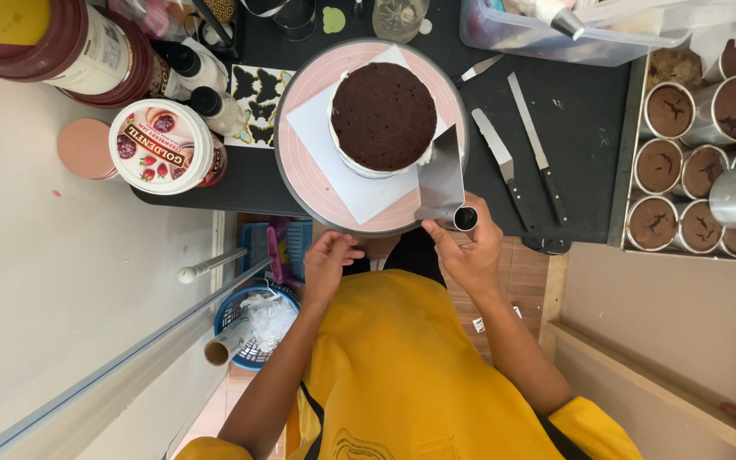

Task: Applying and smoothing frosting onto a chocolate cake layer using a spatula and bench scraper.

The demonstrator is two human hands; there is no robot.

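Scraper (441,181) beside cake (383,116), knives (521,162) nearby

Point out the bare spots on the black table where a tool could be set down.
Bare black table lies between the serrated knife and the tray of cake tins. A smaller patch sits left of the turntable, below the butterfly sheet. The top-left corner with jars is crowded.

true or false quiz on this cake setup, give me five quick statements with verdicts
1. The right hand holds a metal scraper with a round handle against the round chocolate cake. True.
2. The left hand grips a knife. False: it holds nothing, near the pink round turntable.
3. The cake sits on a white square sheet. True.
4. The black-handled serrated knife lies left of the cake. False: it lies to the right.
5. The metal cups of small chocolate cakes stand at the right. True.
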